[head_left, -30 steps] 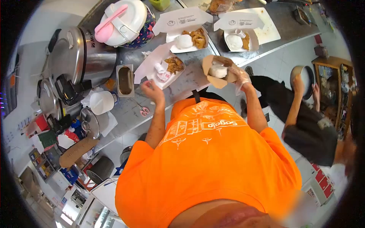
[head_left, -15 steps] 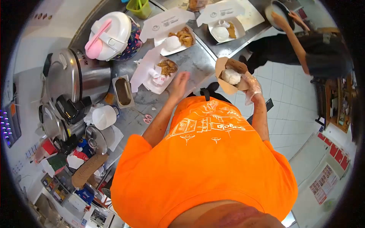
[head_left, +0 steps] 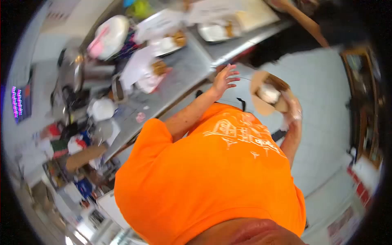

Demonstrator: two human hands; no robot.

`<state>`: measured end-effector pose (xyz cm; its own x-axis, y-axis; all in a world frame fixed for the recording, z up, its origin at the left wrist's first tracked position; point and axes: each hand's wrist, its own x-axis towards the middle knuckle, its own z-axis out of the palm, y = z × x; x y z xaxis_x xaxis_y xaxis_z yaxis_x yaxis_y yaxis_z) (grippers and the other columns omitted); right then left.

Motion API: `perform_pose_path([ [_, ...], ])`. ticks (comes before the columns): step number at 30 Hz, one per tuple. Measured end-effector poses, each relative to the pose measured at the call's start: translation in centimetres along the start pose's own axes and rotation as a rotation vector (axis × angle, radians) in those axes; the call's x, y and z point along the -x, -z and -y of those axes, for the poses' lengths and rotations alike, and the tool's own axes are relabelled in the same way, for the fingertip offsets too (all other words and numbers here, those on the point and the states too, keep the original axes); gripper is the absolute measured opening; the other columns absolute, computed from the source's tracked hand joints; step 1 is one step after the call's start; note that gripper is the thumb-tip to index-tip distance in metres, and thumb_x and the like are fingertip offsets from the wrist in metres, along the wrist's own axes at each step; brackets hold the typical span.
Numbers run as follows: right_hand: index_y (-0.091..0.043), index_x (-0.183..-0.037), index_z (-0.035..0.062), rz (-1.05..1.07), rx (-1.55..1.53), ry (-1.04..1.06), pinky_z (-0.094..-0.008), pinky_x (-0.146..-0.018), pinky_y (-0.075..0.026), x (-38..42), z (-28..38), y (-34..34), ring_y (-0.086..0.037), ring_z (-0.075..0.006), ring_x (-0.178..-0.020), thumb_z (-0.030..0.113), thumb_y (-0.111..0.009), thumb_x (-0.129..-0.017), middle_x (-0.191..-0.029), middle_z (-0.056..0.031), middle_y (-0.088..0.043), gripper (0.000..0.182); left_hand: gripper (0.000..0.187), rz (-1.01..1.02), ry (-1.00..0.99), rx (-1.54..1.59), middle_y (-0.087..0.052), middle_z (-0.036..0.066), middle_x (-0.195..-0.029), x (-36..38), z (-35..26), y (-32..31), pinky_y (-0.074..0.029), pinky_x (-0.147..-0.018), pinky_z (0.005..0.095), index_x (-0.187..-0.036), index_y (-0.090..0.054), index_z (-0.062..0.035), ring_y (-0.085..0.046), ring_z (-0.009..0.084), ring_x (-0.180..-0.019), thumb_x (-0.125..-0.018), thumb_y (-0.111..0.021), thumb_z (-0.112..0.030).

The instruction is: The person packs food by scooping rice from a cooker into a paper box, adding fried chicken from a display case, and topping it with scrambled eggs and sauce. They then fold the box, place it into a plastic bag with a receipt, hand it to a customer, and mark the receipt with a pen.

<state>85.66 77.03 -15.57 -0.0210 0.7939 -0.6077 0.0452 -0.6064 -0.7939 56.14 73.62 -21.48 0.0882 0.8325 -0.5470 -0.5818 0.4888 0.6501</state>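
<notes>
A brown cardboard food box (head_left: 261,105) with its flaps up is gripped at its right side by my right hand (head_left: 293,109), which wears a clear plastic glove. A white mound of rice (head_left: 269,94) sits inside, with something brown beside it, blurred. My left hand (head_left: 225,82) is bare and holds nothing, its fingers spread in the air between the counter edge and the box. Nearest to it on the counter is an open white meal box (head_left: 148,83) with brown food (head_left: 159,67) in it.
Further up the steel counter (head_left: 183,77) stand two more open meal boxes. A rice cooker with a white lid (head_left: 111,36) and a large metal pot (head_left: 73,73) are at the left. Another person's arm (head_left: 306,22) reaches in at upper right.
The view has swung and blurred. My left hand has moved off the counter towards the right, fingers spreading. My right hand has carried the box a little to the right.
</notes>
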Motion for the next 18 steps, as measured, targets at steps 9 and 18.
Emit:
perform_pose_path([
  [9, -0.059, -0.103, -0.0031, 0.059, -0.004, 0.073, -0.0340, -0.062, -0.054, 0.5, 10.9, 18.4, -0.061, -0.0177, -0.076, 0.034, -0.069, -0.077, -0.090, -0.0095, -0.062, 0.047, 0.067, 0.459, 0.036, 0.169, -0.048, 0.008, -0.133, -6.6, 7.8, -26.2, -0.043, -0.099, 0.0431, -0.135, -0.041, -0.0107, -0.050, 0.0240, -0.119, -0.091, -0.035, -0.062],
  [18, -0.057, -0.104, 0.0023, 0.061, 0.295, 0.211, -0.0293, -0.051, -0.052, -14.0, 20.6, 33.3, -0.065, -0.0209, -0.074, 0.040, -0.058, -0.088, -0.091, -0.0091, -0.060, 0.041, 0.057, 0.654, 0.434, 0.744, -0.052, 0.008, -0.130, -23.1, 12.2, -40.6, -0.041, -0.102, 0.0464, -0.134, -0.042, -0.0145, -0.052, 0.0263, -0.118, -0.091, -0.042, -0.052],
])
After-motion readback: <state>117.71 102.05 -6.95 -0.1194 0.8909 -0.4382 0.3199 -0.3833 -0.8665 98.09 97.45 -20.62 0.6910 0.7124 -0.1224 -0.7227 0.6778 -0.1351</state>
